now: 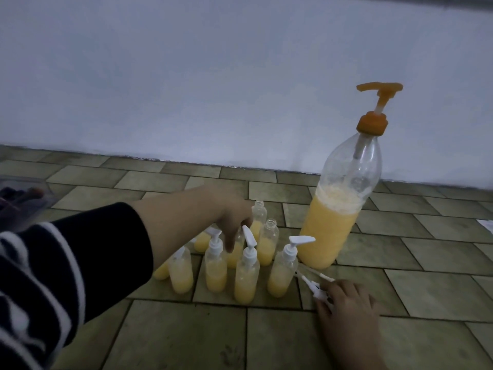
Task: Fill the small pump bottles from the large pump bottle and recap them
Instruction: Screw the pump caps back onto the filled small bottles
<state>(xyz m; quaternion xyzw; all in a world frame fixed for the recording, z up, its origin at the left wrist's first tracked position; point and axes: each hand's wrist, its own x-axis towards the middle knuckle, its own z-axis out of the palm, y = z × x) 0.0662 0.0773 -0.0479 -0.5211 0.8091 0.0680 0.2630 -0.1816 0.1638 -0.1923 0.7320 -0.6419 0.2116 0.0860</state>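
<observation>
The large clear bottle with an orange pump stands on the tiled floor, about half full of yellow liquid. Left of it is a cluster of small bottles holding yellow liquid. Several wear white pump caps, such as the capped bottle at the cluster's right. Two open bottles stand at the back. My left hand reaches over the cluster, fingers closed down on the top of a small bottle in the middle. My right hand rests on the floor, fingers on a loose white pump cap.
A pale wall runs along the back of the floor. A clear container with dark items sits at the far left. A white scrap lies at the right edge. Thin dip tubes lie beside the capped bottles.
</observation>
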